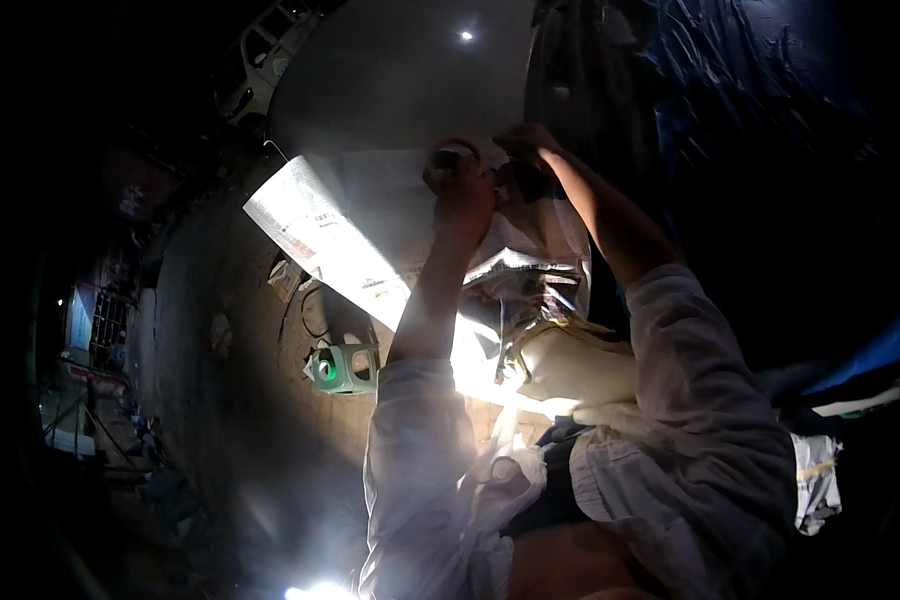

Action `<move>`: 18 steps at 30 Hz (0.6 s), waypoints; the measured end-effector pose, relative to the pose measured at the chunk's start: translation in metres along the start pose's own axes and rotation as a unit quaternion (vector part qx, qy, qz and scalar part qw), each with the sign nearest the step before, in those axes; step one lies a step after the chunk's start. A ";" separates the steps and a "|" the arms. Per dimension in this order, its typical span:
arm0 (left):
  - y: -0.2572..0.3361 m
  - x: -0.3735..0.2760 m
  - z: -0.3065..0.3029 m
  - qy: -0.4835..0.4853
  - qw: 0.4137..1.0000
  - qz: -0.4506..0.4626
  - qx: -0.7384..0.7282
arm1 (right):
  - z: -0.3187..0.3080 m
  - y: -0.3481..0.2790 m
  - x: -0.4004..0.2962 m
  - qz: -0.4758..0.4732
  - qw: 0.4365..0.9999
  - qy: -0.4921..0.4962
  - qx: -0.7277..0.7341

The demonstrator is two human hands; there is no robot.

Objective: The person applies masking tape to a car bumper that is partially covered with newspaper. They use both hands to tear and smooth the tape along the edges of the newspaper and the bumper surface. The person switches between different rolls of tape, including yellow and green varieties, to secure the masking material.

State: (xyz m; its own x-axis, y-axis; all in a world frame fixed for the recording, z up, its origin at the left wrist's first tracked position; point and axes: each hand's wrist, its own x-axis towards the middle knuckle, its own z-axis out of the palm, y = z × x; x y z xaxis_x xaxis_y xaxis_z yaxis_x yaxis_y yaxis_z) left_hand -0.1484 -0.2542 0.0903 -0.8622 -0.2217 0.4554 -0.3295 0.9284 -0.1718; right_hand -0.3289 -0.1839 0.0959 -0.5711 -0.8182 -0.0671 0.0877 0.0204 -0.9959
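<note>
My left hand (465, 199) grips a roll of tape (454, 146), seen as a ring at the fingers. Up and to the right of it, my right hand (529, 142) is bent close to the surface; in the shadow I cannot tell whether its fingers pinch anything. Both hands are over sheets of newspaper (375, 180) spread against a smooth grey panel (412, 82), which looks like vehicle bodywork. One brightly lit newspaper flap (307, 217) sticks out to the left, past my left forearm.
A cut-open green plastic container (349, 367) stands on the ground left of my arm. A bright lamp (319, 592) glares at the bottom. Dark blue sheeting (757, 82) hangs at the right. A light-coloured vehicle (266, 60) stands at the upper left.
</note>
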 end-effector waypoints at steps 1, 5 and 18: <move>-0.001 0.001 0.001 0.009 1.000 0.007 -0.002 | 0.000 0.006 0.005 0.002 1.000 0.009 0.006; -0.002 0.001 0.001 0.014 0.996 -0.012 -0.082 | -0.002 0.010 0.006 0.049 0.998 0.020 0.017; 0.000 0.001 0.005 -0.003 0.999 0.012 0.035 | -0.008 -0.003 0.005 0.101 0.963 0.056 -0.244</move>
State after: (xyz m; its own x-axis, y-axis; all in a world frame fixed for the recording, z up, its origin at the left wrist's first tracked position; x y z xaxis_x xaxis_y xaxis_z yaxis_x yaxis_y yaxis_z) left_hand -0.1511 -0.2562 0.0864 -0.8726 -0.2017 0.4448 -0.3345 0.9104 -0.2435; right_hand -0.3381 -0.1835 0.0978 -0.6691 -0.7031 -0.2407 -0.1724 0.4618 -0.8700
